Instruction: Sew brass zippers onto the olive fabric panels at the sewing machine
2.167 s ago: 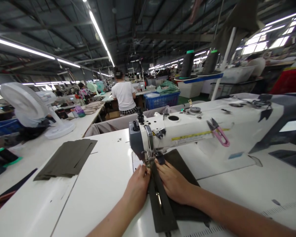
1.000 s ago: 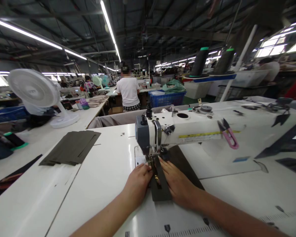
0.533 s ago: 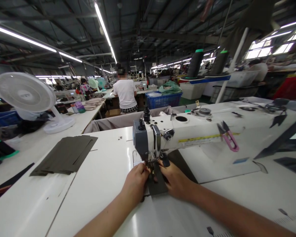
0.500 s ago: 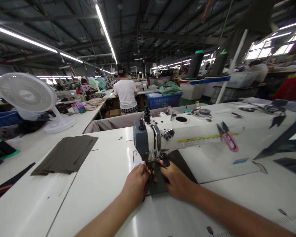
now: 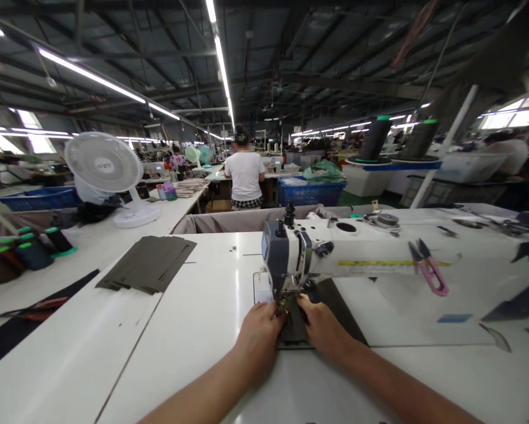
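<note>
1. Right under the needle end (image 5: 293, 287) of the sewing machine (image 5: 379, 244): dark cloth (image 5: 294, 334), flat on the white tabletop (image 5: 202, 335), near edge toward 6 o'clock. Clock is centred on the needle end, 12 = straight ahead.
2. Left hand (image 5: 259, 330): 7 o'clock, fingers curled narrow, fingertips on the cloth's left side. Pinch or press, can't tell.
3. Right hand (image 5: 326, 327): 4 o'clock, fingers bent and narrow, on the cloth's right side. Grip also can't be told.
4. Small gold-coloured metal bit (image 5: 284, 306) between the hands, close to the left fingertips. Too blurred to identify.
5. Dark panel (image 5: 346, 312) at 4 o'clock, running out beyond the right hand. Joined to the cloth or separate: can't tell.
6. Stack of dark pieces (image 5: 147, 262): 9 o'clock, well apart from the hands, edges fanned.
7. Pink snips (image 5: 432, 274): 3 o'clock, on the machine's front, blades toward 11.
8. White fan (image 5: 105, 162): 10 o'clock. Thread spools (image 5: 35, 250): 9 o'clock, far side.
9. Co-worker in white shirt (image 5: 245, 176): 11 o'clock, back turned. Blue basket (image 5: 312, 193): 12 o'clock, green bag (image 5: 323, 171) on top.
</note>
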Motion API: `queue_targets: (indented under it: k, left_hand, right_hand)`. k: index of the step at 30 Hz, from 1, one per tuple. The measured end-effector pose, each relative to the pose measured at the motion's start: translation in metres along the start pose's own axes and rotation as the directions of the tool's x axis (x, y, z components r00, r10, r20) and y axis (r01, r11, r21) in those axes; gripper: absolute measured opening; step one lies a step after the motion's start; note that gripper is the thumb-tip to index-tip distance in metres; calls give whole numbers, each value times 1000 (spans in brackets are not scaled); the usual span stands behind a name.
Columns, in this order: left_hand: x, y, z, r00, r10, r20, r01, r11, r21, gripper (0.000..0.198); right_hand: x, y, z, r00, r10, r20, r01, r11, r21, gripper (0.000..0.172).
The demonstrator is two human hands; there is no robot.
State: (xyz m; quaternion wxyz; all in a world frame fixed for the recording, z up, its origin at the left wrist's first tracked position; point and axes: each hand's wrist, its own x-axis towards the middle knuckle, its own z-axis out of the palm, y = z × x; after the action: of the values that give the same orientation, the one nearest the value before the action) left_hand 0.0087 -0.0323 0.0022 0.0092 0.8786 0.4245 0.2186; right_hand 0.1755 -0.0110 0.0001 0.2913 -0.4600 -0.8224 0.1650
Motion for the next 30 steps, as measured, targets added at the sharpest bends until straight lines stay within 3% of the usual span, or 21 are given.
queue_targets:
  k: [3, 7, 17, 24, 30]
  left_hand:
    - [-3, 2, 0, 999, -38, -18, 38, 999, -40, 26]
    - [-5, 4, -2, 1000, -10, -19, 9, 998, -59, 33]
    - [0, 3, -9, 998, 29, 58, -31, 999, 38, 25]
    - [3, 2, -8, 993, 52, 107, -58, 997, 53, 22]
    - [5, 2, -6, 989, 60, 135, -73, 993, 94, 26]
  right_hand:
    - [0, 7, 4, 999, -12, -30, 11, 999, -36, 30]
    - [2, 19, 9, 998, 11, -59, -19, 989, -144, 25]
    - [10, 19, 0, 1000, -14, 20, 17, 987, -158, 22]
    - [15, 19, 7, 991, 108, -77, -126, 952, -280, 22]
    - [16, 18, 3, 986, 155, -55, -165, 929, -331, 19]
